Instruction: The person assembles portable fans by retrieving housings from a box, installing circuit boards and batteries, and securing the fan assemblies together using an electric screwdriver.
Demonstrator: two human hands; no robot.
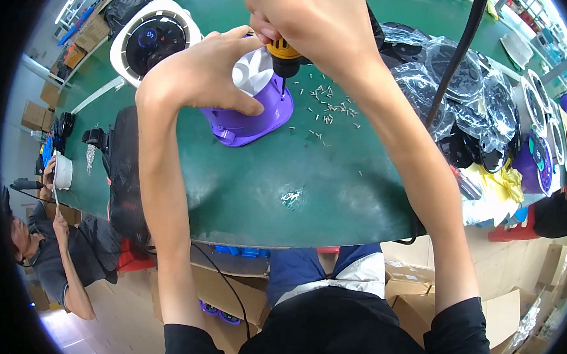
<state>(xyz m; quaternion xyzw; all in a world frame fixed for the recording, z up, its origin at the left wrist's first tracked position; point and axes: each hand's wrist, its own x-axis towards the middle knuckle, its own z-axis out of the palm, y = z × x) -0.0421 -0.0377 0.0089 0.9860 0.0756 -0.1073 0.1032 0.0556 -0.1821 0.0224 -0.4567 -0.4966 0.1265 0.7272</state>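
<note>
A purple plastic housing (260, 129) with white inner parts sits on the green table. My left hand (202, 73) grips it, thumb along its near side and fingers over the far side. In my right hand (307, 21) is a yellow and black power drill (286, 67), held upright with its bit pointing down. The bit's tip reaches the right side of the housing; whether it sits on a screw is too small to tell. My right hand and forearm hide most of the drill's body. Loose small screws (330, 107) lie scattered right of the housing.
A white round unit with a black top (154, 42) stands at the far left. Plastic-wrapped black parts (455, 77) pile up at the right, behind a hanging black cable (457, 67). A purple-and-white unit (533, 166) stands beyond. Another person (62, 245) works at the left.
</note>
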